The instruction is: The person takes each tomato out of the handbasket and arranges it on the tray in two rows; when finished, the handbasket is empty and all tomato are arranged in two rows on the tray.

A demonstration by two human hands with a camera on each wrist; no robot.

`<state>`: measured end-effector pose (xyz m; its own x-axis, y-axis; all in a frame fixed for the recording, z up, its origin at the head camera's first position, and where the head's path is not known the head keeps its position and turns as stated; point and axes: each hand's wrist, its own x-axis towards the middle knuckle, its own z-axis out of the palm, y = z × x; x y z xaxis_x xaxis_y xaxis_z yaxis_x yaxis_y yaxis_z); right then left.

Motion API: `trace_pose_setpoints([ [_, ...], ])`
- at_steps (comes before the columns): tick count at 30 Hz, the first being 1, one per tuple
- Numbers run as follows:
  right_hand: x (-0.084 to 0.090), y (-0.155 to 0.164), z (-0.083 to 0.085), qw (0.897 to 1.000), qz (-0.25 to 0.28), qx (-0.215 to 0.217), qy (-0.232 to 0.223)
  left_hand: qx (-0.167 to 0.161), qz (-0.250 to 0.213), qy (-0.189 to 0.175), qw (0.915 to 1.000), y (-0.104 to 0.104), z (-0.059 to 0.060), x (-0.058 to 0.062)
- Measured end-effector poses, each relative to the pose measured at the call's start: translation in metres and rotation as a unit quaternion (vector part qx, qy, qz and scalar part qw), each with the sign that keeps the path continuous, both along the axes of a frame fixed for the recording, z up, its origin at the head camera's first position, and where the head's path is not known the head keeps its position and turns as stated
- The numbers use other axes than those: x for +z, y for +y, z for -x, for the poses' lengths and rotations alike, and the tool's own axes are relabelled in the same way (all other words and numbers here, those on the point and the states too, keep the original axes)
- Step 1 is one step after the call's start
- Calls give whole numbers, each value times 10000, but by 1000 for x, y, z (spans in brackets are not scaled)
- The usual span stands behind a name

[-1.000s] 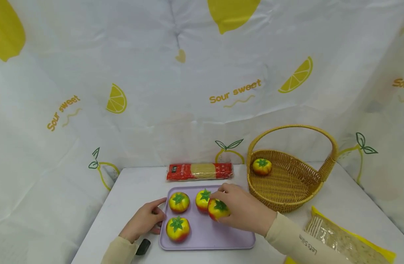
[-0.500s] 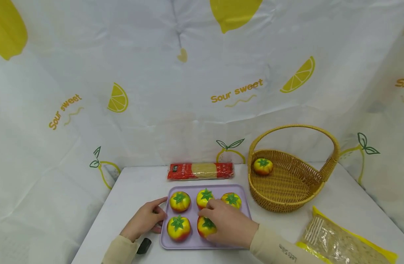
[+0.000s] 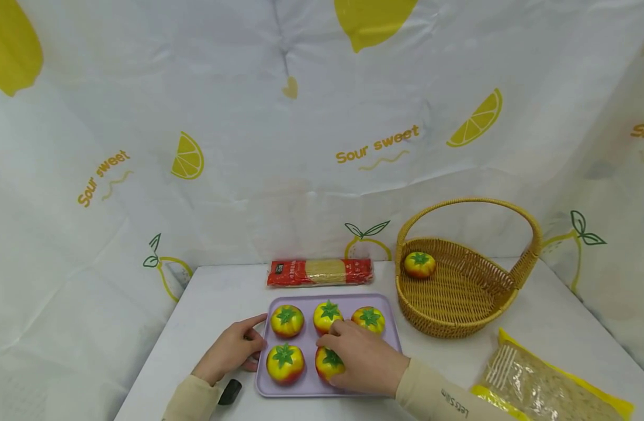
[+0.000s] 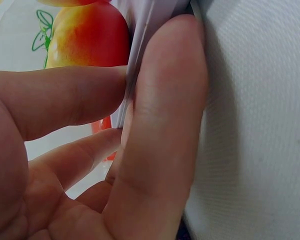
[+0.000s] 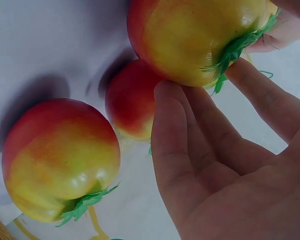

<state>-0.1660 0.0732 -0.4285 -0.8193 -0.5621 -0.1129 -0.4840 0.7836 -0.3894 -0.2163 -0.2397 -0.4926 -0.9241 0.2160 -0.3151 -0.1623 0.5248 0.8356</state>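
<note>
- Right wrist view: right hand fingers curl round a tomato; head view hides this.
- Left hand pinches the lilac tray edge.
- White table, lemon-print backdrop.

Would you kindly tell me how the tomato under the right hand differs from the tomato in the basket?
The tray tomato sits on the purple tray, gripped by the right hand; the basket tomato lies untouched in the wicker basket. The former is partly hidden, the latter fully visible. Both are yellow-red with green tops.
</note>
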Motion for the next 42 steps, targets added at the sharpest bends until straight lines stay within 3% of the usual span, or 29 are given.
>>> trace_pose_setpoints([
  [16, 0, 1, 0, 9998, 39, -116, -172, -18, -14, 99, 9999, 0, 1, -2],
  [25, 12, 16, -1, 9995, 234, -208, 99, 49, 101, -8, 9999, 1, 1, 0],
  [34, 34, 67, 15, 9949, 559, -708, 444, 129, 124, -31, 9998, 1, 0, 0],
  [42, 45, 131, 44, 9887, 590, -1093, 836, 148, 152, -116, 9997, 1, 0, 1],
])
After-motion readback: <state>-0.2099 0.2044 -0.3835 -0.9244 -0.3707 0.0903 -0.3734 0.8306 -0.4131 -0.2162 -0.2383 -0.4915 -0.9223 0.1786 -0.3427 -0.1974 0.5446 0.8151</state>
